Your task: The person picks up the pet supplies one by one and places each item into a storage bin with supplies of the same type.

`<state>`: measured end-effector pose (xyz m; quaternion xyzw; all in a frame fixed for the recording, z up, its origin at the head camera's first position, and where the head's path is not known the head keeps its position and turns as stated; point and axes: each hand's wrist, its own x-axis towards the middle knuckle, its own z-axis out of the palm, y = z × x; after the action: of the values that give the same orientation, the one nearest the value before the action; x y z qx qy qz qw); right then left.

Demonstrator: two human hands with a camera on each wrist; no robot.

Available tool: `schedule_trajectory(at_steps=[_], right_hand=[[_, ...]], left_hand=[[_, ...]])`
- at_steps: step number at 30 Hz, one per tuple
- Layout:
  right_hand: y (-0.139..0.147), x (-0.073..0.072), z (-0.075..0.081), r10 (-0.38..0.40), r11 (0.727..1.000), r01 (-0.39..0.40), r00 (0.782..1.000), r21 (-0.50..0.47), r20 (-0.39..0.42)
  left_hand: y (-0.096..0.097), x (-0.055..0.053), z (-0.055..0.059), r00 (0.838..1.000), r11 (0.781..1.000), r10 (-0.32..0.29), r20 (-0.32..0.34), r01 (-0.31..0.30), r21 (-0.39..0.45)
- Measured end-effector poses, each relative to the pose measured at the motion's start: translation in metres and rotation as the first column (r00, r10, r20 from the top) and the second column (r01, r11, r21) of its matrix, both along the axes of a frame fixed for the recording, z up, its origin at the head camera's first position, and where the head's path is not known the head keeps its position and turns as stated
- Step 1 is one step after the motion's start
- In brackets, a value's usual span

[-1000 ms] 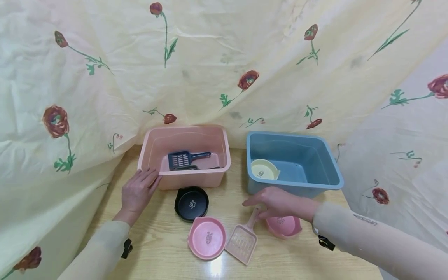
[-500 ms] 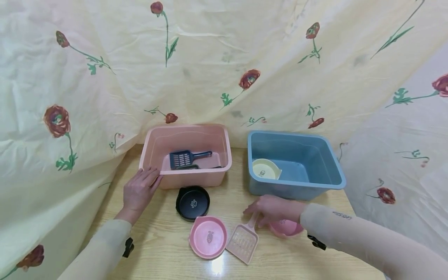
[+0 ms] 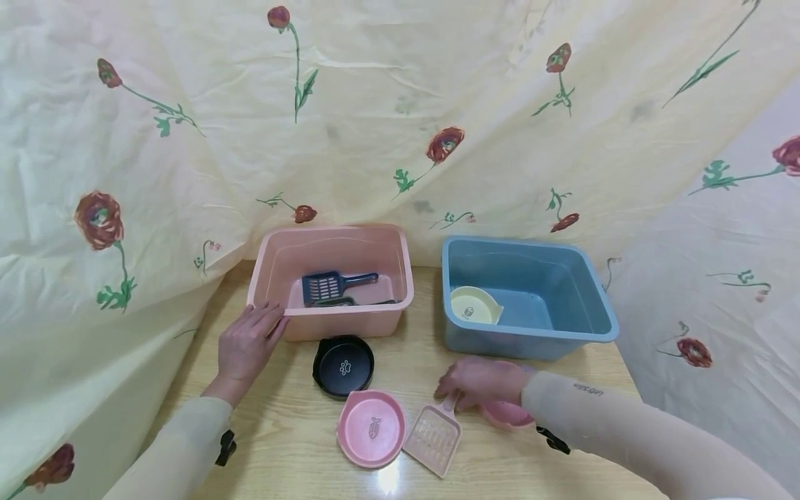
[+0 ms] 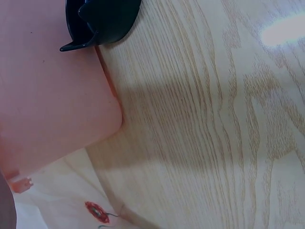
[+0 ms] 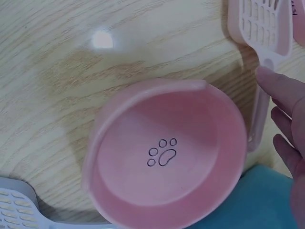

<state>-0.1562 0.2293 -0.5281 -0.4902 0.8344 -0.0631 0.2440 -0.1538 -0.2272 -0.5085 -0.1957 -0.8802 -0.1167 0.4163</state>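
In the head view my left hand (image 3: 246,345) holds the front left corner of the pink box (image 3: 340,325) by its rim. My right hand (image 3: 481,380) has thumb and fingers on either side of the handle of a pink slotted litter scoop (image 3: 433,436), which lies on the table. The right wrist view shows the thumb (image 5: 274,81) on that handle, near its neck. Beside this hand stands a pink bowl with a paw print (image 5: 162,157), partly hidden by the forearm in the head view.
A black bowl (image 3: 344,367) and a pink fish-print bowl (image 3: 372,428) stand left of the scoop. Inside the pink box lies a dark blue scoop (image 3: 323,288) among other dark pieces. The blue box (image 3: 525,340) holds a cream bowl (image 3: 471,305). A pale scoop (image 5: 19,210) lies nearby.
My right hand has come down and towards me, closing in on the scoop handle. The scoop has stayed in place, and my left hand has kept its position on the pink box.
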Motion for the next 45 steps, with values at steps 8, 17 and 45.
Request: schedule_trajectory(at_steps=[8,17,45], right_hand=[[0.001,0.005,-0.008,0.031,0.999,-0.029,0.997,0.019,-0.067],[0.002,0.005,-0.013,0.015,1.0,-0.017,0.998,-0.023,-0.059],[-0.016,0.017,0.064,0.053,0.891,-0.102,0.991,-0.442,-0.122]], left_hand=[[-0.001,0.002,0.001,1.0,1.0,-0.01,0.013,0.01,-0.003],[0.002,0.0,0.002,1.0,1.0,-0.02,0.016,0.02,-0.006],[-0.002,0.002,-0.001,0.999,1.0,0.001,0.043,0.0,-0.024]])
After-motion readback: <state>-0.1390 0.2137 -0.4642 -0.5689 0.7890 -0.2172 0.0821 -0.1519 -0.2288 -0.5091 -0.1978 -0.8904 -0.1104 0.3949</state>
